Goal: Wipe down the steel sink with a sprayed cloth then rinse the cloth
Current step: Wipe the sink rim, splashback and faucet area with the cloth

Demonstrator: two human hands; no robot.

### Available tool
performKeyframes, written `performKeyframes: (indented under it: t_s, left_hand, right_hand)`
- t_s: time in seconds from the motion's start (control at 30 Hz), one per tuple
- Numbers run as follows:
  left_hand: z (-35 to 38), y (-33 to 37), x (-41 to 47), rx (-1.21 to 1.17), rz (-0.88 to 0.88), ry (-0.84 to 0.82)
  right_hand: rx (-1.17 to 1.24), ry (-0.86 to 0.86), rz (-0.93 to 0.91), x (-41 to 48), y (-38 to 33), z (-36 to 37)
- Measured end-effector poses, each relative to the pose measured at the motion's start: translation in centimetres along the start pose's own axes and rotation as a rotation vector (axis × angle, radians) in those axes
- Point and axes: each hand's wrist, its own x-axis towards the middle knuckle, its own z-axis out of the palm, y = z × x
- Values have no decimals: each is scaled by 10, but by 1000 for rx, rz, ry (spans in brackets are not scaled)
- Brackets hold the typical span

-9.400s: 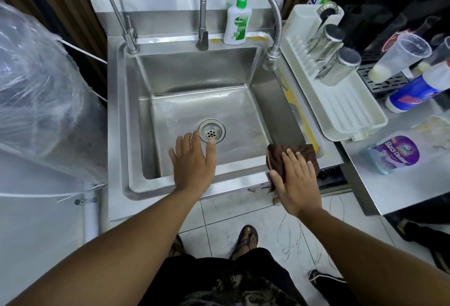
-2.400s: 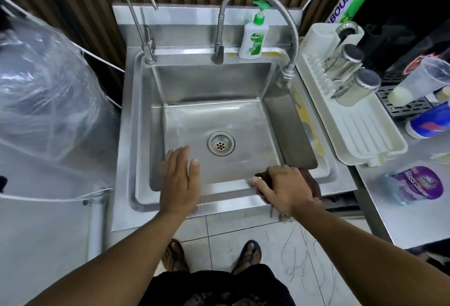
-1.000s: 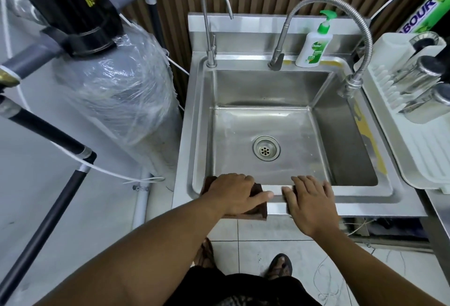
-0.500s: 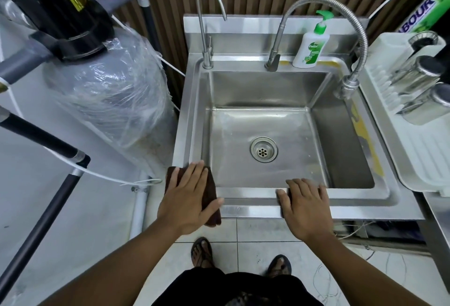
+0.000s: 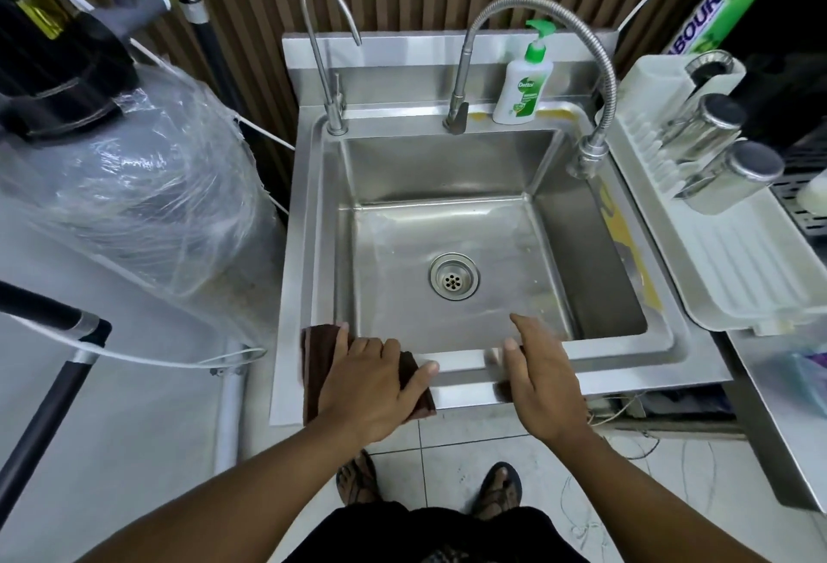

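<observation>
The steel sink (image 5: 626, 352) fills the middle of the view, its basin bare around the drain (image 5: 454, 280). A dark brown cloth (image 5: 315, 356) lies on the sink's front rim near the left corner. My left hand (image 5: 371, 383) presses down on the cloth, thumb stretched out to the right, and covers most of it. My right hand (image 5: 541, 374) is over the front rim further right, fingers relaxed and slightly blurred, holding nothing. The flexible faucet (image 5: 586, 155) arches over the basin's right side; no water runs.
A slim tap (image 5: 333, 106) and a soap pump bottle (image 5: 521, 88) stand on the back ledge. A white dish rack (image 5: 738, 267) with steel cups sits at the right. A plastic-wrapped tank (image 5: 134, 186) and a black pole (image 5: 44, 419) crowd the left.
My left hand has slid the cloth a little to the right along the front rim. My right hand, flat on the rim before, has turned and lifted slightly.
</observation>
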Motion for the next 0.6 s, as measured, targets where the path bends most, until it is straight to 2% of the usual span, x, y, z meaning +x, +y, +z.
performKeyframes:
  t_s: [0.07,0.23,0.33,0.43,0.6]
  left_hand:
    - [-2,23,6,6,-7,9]
    - [-1,80,24,-12,35,7]
    - [1,111,36,-9,69,13]
    - [2,142,48,-11,89,13]
    - [3,193,62,-3,97,7]
  right_hand:
    - [142,68,41,-3,1,-8]
    - [199,222,62,-15,16,-35]
    - [165,255,149,-23,38,-51]
    - [134,218,240,-29,69,-62]
    - [182,231,286,-41,96,-85]
